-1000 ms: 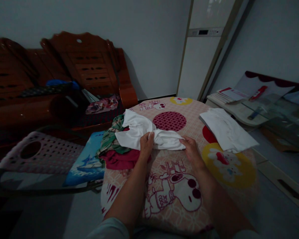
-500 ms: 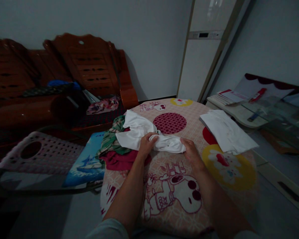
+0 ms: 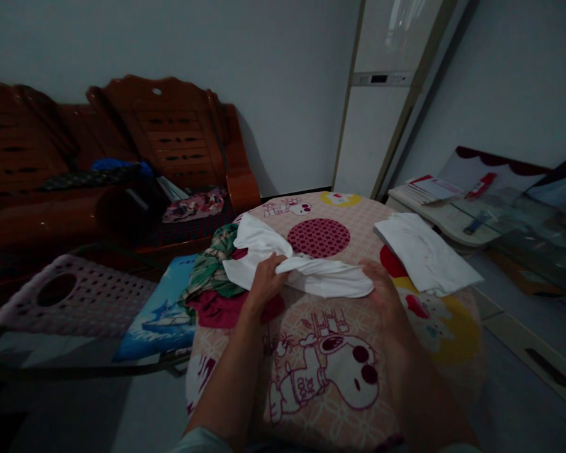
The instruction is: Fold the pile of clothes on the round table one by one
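A crumpled white garment (image 3: 311, 274) lies stretched across a round table covered by a pink cartoon-print cloth (image 3: 330, 371). My left hand (image 3: 266, 280) is closed on the garment's left part. Over at the garment's right end, my right hand (image 3: 382, 286) grips the fabric. Under the white garment's left side lie a green patterned garment (image 3: 210, 267) and a dark red one (image 3: 217, 308). A folded white garment (image 3: 424, 251) rests on the table's right side, apart from both hands.
A pink perforated plastic basket (image 3: 75, 296) and a blue printed cloth (image 3: 163, 314) sit on a glass table at left. Behind them stands a carved wooden sofa (image 3: 160, 138) with clutter. A white cabinet (image 3: 382, 100) and a side shelf with papers (image 3: 448, 201) are at right.
Both hands have pulled apart, my right hand moving right, so the white garment is now stretched wider between them. The view has tilted slightly down.
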`<state>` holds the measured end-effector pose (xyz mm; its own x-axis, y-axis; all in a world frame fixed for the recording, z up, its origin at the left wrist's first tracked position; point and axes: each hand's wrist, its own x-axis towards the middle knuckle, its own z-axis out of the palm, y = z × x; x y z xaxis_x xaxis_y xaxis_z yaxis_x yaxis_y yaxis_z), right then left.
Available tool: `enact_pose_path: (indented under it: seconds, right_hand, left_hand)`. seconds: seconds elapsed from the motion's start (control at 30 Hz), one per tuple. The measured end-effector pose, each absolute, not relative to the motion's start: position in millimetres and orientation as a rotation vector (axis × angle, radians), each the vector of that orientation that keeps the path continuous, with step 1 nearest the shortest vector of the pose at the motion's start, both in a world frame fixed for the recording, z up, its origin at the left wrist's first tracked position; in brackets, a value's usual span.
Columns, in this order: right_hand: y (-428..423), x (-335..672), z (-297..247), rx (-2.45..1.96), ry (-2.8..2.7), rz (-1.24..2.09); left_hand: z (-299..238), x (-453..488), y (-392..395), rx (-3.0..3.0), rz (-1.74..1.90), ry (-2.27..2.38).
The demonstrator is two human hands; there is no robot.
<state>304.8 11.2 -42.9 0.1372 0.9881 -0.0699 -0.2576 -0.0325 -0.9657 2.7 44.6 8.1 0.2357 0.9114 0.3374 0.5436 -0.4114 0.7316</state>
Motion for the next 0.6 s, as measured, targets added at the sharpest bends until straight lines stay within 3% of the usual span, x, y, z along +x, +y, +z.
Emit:
enact_pose_path:
  seconds: [0.13, 0.37, 0.6]
  right_hand:
    - [0.9, 310.9, -38.4, -1.295, -1.113, 1.458]
    - [13.2, 300.9, -43.8, -1.001, -0.747, 1.207]
    - [12.3, 301.3, -46.2, -1.12, -0.732, 1.203]
  left_hand:
    - [38.5, -10.0, 45.8, 1.711, 1.012, 1.167]
    - [30.6, -33.8, 38.0, 1.391, 0.729, 1.022]
    - [40.6, -48.4, 41.5, 1.5, 0.865, 1.147]
